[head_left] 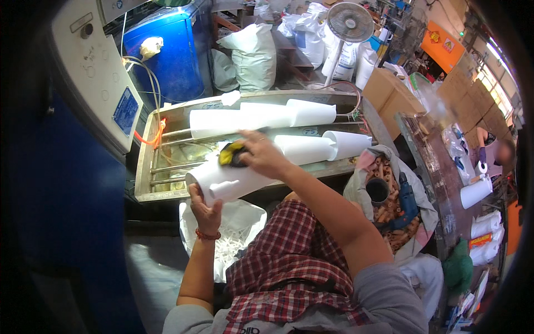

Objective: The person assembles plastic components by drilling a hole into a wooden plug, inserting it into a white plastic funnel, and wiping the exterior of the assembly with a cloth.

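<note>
My left hand [206,211] grips the near open end of a white tapered plastic cylinder [236,181], tilted over my lap, with a small bulge on its side. In my right hand [264,156] is a black and yellow hand tool [233,154], blurred by motion, at the cylinder's upper side; its exact kind does not show. More white cylinders lie end to end in two rows on the metal rails of a shallow trough, one row at the back [267,116] and one nearer [306,149].
The trough [146,181] has a raised rim. A white bag of thin scraps [189,220] sits below it. At right, a sack [425,222] holds brown tubular pieces and a blue power drill [408,197]. A machine cabinet [89,72] stands left; another person [503,156] is far right.
</note>
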The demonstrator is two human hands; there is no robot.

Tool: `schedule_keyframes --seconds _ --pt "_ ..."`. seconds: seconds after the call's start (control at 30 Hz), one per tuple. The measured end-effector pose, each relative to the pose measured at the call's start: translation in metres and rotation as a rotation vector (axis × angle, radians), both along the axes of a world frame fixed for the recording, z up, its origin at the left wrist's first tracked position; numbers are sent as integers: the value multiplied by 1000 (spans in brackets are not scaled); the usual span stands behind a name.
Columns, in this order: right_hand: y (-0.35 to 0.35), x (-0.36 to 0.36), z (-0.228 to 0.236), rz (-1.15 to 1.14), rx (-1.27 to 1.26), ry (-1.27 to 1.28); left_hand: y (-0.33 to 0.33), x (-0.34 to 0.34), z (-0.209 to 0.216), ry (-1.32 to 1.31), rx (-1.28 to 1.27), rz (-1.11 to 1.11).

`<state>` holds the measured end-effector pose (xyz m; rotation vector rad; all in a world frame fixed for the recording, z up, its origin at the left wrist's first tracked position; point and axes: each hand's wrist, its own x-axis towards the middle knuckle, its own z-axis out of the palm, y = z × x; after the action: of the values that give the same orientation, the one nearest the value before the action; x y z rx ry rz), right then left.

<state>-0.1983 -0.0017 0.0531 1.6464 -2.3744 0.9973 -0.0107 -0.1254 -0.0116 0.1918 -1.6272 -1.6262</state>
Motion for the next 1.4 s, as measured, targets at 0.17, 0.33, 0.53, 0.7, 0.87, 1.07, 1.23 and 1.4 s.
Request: schedule_keyframes --seconds 0.17,0.33,0.53,0.7,0.87,1.07,1.23,1.4 --pt "-32 26 29 449 138 -299 12 -5 13 -155 -771 295" --pt "-13 -7 10 -69 245 -230 14 -1 15 -343 -647 419" --pt "0 78 -24 123 -298 293 10 -20 8 -66 181 206" --pt "35 66 -3 -39 -182 394 29 -17 41 -118 379 87" --pt "72 17 19 -482 -465 97 51 -10 52 -184 268 85" --pt "100 89 -1 -225 -244 308 80 -18 41 -8 -14 30" --pt "128 81 12 -356 -322 223 87 -11 43 -15 35 -32" --pt "149 69 15 -599 -311 182 103 -20 54 3 79 15"
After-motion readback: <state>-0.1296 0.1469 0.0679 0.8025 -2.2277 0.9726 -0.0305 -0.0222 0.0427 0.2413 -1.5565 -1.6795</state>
